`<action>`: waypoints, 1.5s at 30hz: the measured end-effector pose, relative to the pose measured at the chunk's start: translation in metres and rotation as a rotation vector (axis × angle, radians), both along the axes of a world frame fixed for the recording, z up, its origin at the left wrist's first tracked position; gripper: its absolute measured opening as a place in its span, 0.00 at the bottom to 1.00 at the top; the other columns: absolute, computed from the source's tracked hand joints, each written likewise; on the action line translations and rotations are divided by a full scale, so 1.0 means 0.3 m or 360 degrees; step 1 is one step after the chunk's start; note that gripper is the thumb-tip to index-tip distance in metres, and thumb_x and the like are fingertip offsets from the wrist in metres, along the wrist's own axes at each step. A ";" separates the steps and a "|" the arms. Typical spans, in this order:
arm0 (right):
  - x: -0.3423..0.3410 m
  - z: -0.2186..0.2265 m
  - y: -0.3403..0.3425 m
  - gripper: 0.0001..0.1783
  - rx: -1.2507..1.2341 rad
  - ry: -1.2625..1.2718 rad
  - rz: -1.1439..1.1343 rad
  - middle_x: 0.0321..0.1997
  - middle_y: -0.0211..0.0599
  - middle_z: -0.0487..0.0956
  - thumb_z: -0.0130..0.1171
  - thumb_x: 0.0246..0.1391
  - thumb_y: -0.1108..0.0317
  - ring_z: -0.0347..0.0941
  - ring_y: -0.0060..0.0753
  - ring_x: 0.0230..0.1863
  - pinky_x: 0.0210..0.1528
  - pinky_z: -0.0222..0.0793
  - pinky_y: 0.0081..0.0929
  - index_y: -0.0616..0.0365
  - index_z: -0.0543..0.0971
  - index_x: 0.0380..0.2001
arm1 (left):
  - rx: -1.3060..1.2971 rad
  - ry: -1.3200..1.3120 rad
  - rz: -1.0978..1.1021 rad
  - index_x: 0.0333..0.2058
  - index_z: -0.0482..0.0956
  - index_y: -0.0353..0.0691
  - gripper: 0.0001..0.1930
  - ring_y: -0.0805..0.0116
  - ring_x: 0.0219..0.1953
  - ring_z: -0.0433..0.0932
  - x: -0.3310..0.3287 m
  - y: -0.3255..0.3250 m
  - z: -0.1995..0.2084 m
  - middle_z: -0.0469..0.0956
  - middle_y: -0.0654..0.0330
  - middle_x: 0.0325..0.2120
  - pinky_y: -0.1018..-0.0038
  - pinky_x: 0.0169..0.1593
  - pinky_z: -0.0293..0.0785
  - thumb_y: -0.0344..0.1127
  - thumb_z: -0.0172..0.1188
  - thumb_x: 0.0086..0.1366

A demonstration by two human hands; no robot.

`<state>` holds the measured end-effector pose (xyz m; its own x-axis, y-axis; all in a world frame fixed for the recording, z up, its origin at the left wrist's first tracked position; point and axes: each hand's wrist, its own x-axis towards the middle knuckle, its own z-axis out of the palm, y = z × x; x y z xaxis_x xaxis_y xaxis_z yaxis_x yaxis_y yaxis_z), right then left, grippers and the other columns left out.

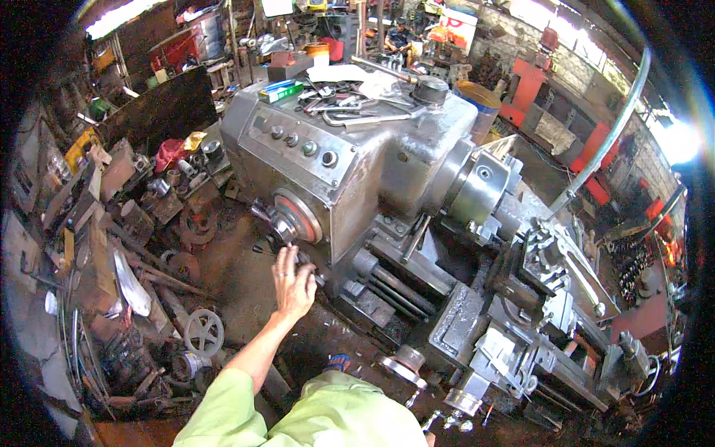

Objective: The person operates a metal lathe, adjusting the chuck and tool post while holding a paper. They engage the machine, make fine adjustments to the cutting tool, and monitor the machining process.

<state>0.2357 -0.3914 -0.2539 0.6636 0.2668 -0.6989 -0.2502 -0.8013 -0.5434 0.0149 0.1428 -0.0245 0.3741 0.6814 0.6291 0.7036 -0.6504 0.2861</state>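
Observation:
My left hand [295, 289] reaches from the lower edge to the front of a grey metal lathe. Its bent fingers are closed around a short lever below the round selector dial [298, 216] with an orange ring; the hand partly hides this lever. Of my right hand [430, 439] only a sliver shows at the bottom edge, and its fingers are hidden. Above the dial runs a control panel [294, 143] with several round buttons. To the right of the headstock sits the shiny chuck [484, 186].
Hex keys and loose tools [350, 104] lie on the headstock, with a small green box [281, 91]. The carriage [499, 357] and bed stretch to the lower right. Scrap metal [126, 246] and a spoked handwheel [203, 332] crowd the left. A person [399, 41] sits far back.

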 end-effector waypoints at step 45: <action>0.178 -0.027 -0.150 0.15 -0.0454 -0.0854 -0.0476 0.29 0.53 0.81 0.61 0.48 0.69 0.78 0.44 0.31 0.36 0.72 0.43 0.69 0.79 0.37 | -0.1077 -0.1496 0.0174 0.47 0.65 0.35 0.17 0.65 0.26 0.74 0.052 0.330 -0.143 0.74 0.56 0.30 0.69 0.31 0.71 0.26 0.49 0.56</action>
<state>0.2892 -0.4365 -0.2621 0.9548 -0.1284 -0.2679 -0.2382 -0.8699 -0.4320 0.0306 0.2417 -0.0673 -0.1285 0.9841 0.1227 0.0724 -0.1141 0.9908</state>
